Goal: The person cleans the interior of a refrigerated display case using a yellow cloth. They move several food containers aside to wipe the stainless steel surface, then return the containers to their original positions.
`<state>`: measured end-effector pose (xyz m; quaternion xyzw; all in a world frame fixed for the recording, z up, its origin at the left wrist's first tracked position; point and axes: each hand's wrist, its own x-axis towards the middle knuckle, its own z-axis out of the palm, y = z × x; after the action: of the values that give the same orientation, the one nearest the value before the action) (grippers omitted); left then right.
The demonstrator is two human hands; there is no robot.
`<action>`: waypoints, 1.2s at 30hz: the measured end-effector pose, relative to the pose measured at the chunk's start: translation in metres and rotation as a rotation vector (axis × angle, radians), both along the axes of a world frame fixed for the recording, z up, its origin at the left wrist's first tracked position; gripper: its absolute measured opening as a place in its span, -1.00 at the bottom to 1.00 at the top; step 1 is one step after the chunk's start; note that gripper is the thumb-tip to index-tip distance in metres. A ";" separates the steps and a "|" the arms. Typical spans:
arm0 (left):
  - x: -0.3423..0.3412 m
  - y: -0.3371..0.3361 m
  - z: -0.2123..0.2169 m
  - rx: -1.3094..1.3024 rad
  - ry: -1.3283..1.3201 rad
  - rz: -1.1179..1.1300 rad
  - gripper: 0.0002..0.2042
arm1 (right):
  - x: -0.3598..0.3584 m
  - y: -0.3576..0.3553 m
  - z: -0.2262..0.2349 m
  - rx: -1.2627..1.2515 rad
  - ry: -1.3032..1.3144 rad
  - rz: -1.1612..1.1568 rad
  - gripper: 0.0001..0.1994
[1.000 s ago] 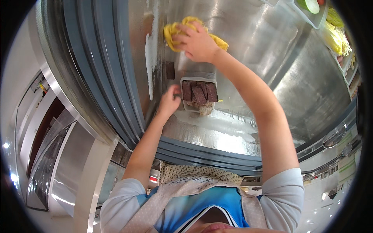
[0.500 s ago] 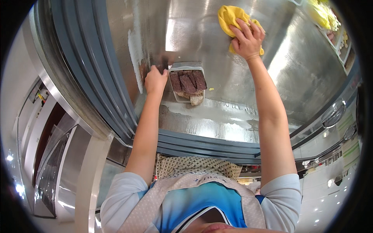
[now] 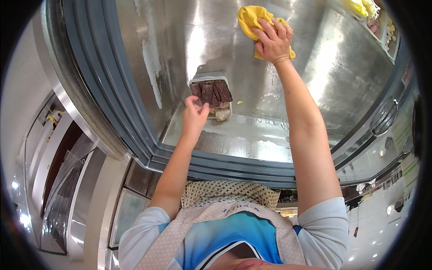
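Right hand [image 3: 273, 43] presses yellow cloth [image 3: 252, 20]; left hand [image 3: 194, 118] touches upright tray [image 3: 210, 93].

Our right hand [image 3: 272, 42] covers much of the yellow cloth [image 3: 250, 18]. The trays [image 3: 375, 20] at the upper right are cut off, their contents perhaps food.

The person wears a bright blue top with short pale grey sleeves [image 3: 325, 225] — and a dotted apron [image 3: 211, 216] over it.

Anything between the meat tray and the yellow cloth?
Head view: only bare, wet steel wall. The meat tray sits by the left hand; the yellow cloth is under the right hand.
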<state>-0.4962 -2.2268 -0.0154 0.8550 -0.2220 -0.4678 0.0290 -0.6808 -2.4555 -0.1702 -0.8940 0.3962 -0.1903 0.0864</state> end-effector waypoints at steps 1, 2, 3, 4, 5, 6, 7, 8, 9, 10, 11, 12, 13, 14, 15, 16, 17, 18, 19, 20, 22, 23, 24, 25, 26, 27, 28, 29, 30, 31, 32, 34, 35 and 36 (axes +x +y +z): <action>0.005 0.019 -0.004 0.012 -0.023 -0.001 -0.55 | 0.000 0.000 0.001 0.007 0.003 -0.001 -0.68; 0.013 0.039 -0.011 0.018 -0.046 -0.004 -0.54 | 0.001 -0.001 0.002 0.007 0.004 -0.004 -0.67; 0.022 0.056 -0.019 0.051 -0.075 -0.077 -0.55 | 0.001 -0.001 0.002 0.016 -0.004 -0.007 -0.66; 0.030 0.066 -0.026 0.069 -0.051 -0.117 -0.55 | 0.003 0.000 0.001 0.018 -0.013 -0.009 -0.65; 0.035 0.071 -0.034 0.083 -0.031 -0.153 -0.56 | 0.005 0.000 0.002 0.017 -0.025 -0.008 -0.63; 0.040 0.077 -0.043 0.098 -0.011 -0.190 -0.56 | 0.009 -0.001 0.006 0.046 -0.015 -0.038 -0.61; 0.045 0.086 -0.057 0.070 0.033 -0.186 -0.57 | 0.015 -0.001 0.012 0.071 -0.006 -0.069 -0.60; 0.046 0.087 -0.063 0.078 0.063 -0.138 -0.58 | 0.020 0.001 0.015 0.104 0.004 -0.101 -0.58; 0.046 0.088 -0.068 0.085 0.094 -0.090 -0.59 | 0.027 0.003 0.015 0.129 0.069 -0.080 -0.53; 0.045 0.085 -0.074 0.090 0.129 -0.046 -0.59 | 0.039 -0.002 0.012 0.156 0.070 -0.025 -0.53; 0.043 0.074 -0.068 0.124 0.120 -0.061 -0.61 | 0.055 -0.004 0.012 0.187 0.075 0.030 -0.53; 0.045 0.070 -0.073 0.069 0.155 -0.043 -0.62 | 0.073 -0.007 0.013 0.220 0.080 0.085 -0.53; 0.047 0.071 -0.074 0.028 0.194 -0.021 -0.63 | 0.097 -0.016 0.014 0.219 0.057 0.139 -0.53; 0.048 0.077 -0.073 -0.001 0.238 -0.003 -0.63 | 0.123 -0.026 0.015 0.230 0.039 0.189 -0.53; 0.050 0.088 -0.080 -0.040 0.349 0.121 -0.66 | 0.149 -0.032 0.013 0.213 0.007 0.202 -0.55; 0.051 0.087 -0.080 -0.062 0.396 0.192 -0.67 | 0.170 -0.036 0.007 0.199 -0.023 0.214 -0.58; 0.049 0.084 -0.079 -0.090 0.438 0.268 -0.69 | 0.181 -0.030 0.006 0.212 -0.050 0.290 -0.61; 0.048 0.083 -0.076 -0.120 0.479 0.345 -0.70 | 0.190 -0.024 0.004 0.224 -0.079 0.364 -0.65; 0.048 0.085 -0.073 -0.096 0.493 0.331 -0.74 | 0.195 -0.021 0.001 0.229 -0.106 0.443 -0.68; 0.049 0.086 -0.070 -0.056 0.468 0.276 -0.75 | 0.193 -0.016 -0.001 0.275 -0.091 0.543 -0.69; 0.049 0.090 -0.062 0.020 0.418 0.172 -0.76 | 0.182 0.004 -0.001 0.365 -0.060 0.750 -0.70; 0.047 0.096 -0.061 -0.014 0.404 0.184 -0.76 | 0.175 0.014 0.003 0.383 -0.038 0.882 -0.73; 0.046 0.103 -0.062 -0.048 0.391 0.195 -0.77 | 0.167 0.023 0.007 0.399 -0.015 1.014 -0.75; 0.044 0.099 -0.058 -0.085 0.378 0.201 -0.77 | 0.160 0.029 0.008 0.412 0.010 1.141 -0.78; 0.042 0.096 -0.052 -0.098 0.386 0.241 -0.77 | 0.152 0.034 0.006 0.457 -0.062 1.176 -0.77; 0.041 0.093 -0.042 -0.110 0.393 0.281 -0.78 | 0.144 0.038 0.003 0.502 -0.134 1.208 -0.76; 0.040 0.083 -0.029 -0.122 0.400 0.320 -0.78 | 0.135 0.042 0.001 0.547 -0.209 1.237 -0.75; 0.043 0.077 -0.016 -0.073 0.378 0.232 -0.78 | 0.127 0.044 0.001 0.577 -0.196 1.214 -0.79; 0.051 0.073 -0.001 -0.024 0.356 0.143 -0.77 | 0.115 0.049 0.003 0.640 -0.170 1.158 -0.80; 0.058 0.070 0.012 0.019 0.329 0.056 -0.76 | 0.102 0.056 0.007 0.696 -0.145 1.105 -0.80; 0.061 0.067 0.021 -0.012 0.365 0.120 -0.76 | 0.086 0.065 0.009 0.752 -0.116 1.044 -0.80; 0.065 0.060 0.034 -0.074 0.438 0.246 -0.75 | 0.042 0.100 0.001 0.756 -0.080 0.933 -0.79; 0.071 0.055 0.039 -0.021 0.454 0.243 -0.71 | 0.017 0.121 0.000 0.815 -0.113 0.844 -0.79; 0.072 0.047 0.039 -0.048 0.459 0.278 -0.69 | -0.003 0.135 0.004 0.871 -0.150 0.760 -0.79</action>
<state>-0.4242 -2.1798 0.0239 0.7478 -0.1010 -0.6357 0.1629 -0.6842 -2.3204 -0.1661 -0.8397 0.0821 -0.0282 0.5361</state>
